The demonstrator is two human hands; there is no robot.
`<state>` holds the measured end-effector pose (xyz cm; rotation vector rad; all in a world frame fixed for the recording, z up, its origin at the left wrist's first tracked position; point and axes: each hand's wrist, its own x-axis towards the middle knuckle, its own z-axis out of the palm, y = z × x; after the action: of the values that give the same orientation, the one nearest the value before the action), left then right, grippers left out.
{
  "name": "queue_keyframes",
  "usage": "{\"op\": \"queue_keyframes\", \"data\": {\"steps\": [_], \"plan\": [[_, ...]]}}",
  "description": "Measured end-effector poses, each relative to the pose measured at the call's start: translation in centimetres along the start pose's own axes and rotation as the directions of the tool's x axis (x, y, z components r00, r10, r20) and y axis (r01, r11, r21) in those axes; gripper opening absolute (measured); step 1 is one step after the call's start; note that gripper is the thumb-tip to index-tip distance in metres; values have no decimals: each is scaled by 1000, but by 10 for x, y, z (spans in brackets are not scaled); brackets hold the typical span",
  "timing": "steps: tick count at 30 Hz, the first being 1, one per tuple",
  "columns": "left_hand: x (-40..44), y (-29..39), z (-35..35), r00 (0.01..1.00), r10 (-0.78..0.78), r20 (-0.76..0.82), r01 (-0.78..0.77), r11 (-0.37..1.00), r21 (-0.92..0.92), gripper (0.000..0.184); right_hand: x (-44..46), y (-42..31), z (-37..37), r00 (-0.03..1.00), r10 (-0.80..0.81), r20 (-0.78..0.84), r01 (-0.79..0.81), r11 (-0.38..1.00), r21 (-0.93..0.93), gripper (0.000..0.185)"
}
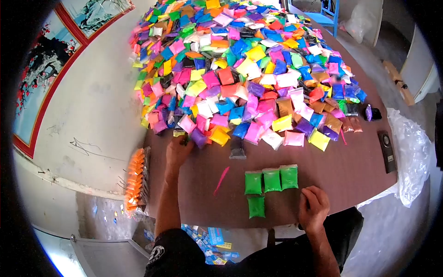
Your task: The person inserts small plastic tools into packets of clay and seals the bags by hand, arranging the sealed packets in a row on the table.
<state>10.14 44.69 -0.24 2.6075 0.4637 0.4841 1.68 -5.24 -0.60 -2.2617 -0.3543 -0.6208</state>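
Observation:
My left hand (177,151) reaches to the near left edge of a large heap of small colourful packets (249,87). Its fingertips are among the packets, beside a purple packet (198,137) and a dark one, and I cannot make out whether they grip anything. My right hand (314,207) rests on the table with its fingers curled closed and no object showing in it. Just left of it lie green packets: a row of three (272,179) and a single green packet (256,207) below the row's left end.
A pink strip (221,180) lies on the brown table (194,198). Orange packets (135,177) stand stacked at the left edge. At the right are a black device (386,151) and clear plastic sheeting (406,157). A blue chair (325,18) stands behind.

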Motion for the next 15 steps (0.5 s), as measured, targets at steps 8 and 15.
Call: {"op": "queue_keyframes", "data": {"steps": [8,15], "plan": [[34,31,20,984,-173,42,178,953,-244,33,-2,2,-2,998,17,-55,-15,999,35,15],[94,100,44,984,-174,24,159,825,-542,25,-5,6,-3,999,5,-33,-4,999,34,19]]}}
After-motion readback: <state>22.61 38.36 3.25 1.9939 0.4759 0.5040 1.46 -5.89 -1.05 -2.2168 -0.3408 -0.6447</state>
